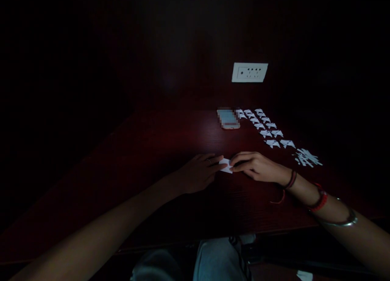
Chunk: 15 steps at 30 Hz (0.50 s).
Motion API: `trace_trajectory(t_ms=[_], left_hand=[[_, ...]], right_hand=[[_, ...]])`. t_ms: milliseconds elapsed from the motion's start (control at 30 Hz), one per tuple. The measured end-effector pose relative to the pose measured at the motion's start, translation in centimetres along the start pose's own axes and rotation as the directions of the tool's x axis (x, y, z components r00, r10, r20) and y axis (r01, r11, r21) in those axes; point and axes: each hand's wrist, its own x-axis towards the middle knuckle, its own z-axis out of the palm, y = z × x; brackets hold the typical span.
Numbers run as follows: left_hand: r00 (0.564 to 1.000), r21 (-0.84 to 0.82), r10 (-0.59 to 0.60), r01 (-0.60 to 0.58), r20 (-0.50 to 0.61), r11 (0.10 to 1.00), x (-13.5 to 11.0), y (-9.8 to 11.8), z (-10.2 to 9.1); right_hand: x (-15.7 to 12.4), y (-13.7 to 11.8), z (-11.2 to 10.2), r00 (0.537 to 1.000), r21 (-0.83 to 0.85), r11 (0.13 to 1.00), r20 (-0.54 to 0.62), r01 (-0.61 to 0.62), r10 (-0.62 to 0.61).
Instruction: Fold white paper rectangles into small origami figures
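Note:
A small folded piece of white paper (226, 166) lies on the dark red table between my two hands. My left hand (199, 173) wears a ring and holds the left side of the paper, with its fingertips pressed on it. The fingers of my right hand (255, 166) are bent and pinch the paper's right edge. Several folded white paper figures (272, 143) stand in two rows beyond my right hand. A heap of thin white paper strips (307, 157) lies nearer, to the right of that hand.
A phone (228, 118) lies on the table (146, 151) near the wall, left of the folded figures. A white socket plate (250, 72) is mounted on the wall above. The table's front edge runs above my legs (216, 258). A white scrap (304, 275) shows below at right.

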Motion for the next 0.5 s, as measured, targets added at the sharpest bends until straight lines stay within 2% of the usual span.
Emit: trace_trajectory(t_ms=[133, 300, 500], left_hand=[[1.000, -0.010, 0.006, -0.006, 0.006, 1.000, 0.0, 0.0, -0.1], [1.000, -0.011, -0.001, 0.002, 0.014, 1.000, 0.1, 0.2, -0.2], [1.000, -0.010, 0.008, -0.007, 0.010, 1.000, 0.5, 0.6, -0.2]], right_hand=[[-0.4, 0.2, -0.4, 0.998, 0.063, 0.996, 0.018, -0.057, 0.056], [-0.5, 0.9, -0.2, 0.979, 0.020, 0.985, -0.107, -0.172, 0.174], [1.0, 1.4, 0.6, 0.989, -0.060, 0.990, -0.073, -0.129, 0.125]])
